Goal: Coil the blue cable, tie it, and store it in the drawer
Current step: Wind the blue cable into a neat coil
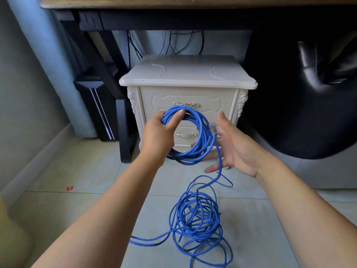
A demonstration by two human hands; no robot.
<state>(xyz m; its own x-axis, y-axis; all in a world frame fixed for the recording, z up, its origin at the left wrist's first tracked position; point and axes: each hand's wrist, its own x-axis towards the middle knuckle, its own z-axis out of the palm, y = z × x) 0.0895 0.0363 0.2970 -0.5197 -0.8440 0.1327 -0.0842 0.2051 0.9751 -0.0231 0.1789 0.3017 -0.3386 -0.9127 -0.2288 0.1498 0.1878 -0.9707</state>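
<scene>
Left hand (157, 136) clenched in a grip, right hand (231, 149) open, palm inward

You had one view only, a wide-angle camera worn on your head. It faced forward and steeply down, looking along your two forearms, which came in from the bottom corners. It sat close: your left grip (157, 132) and right grip (234, 147) held the centre of the frame, with the blue cable (204, 136) between them. The tiled floor (87, 167) filled the lower half, the white nightstand (187, 74) faced you straight ahead, and the tabletop (173, 1) edge closed the top.
</scene>
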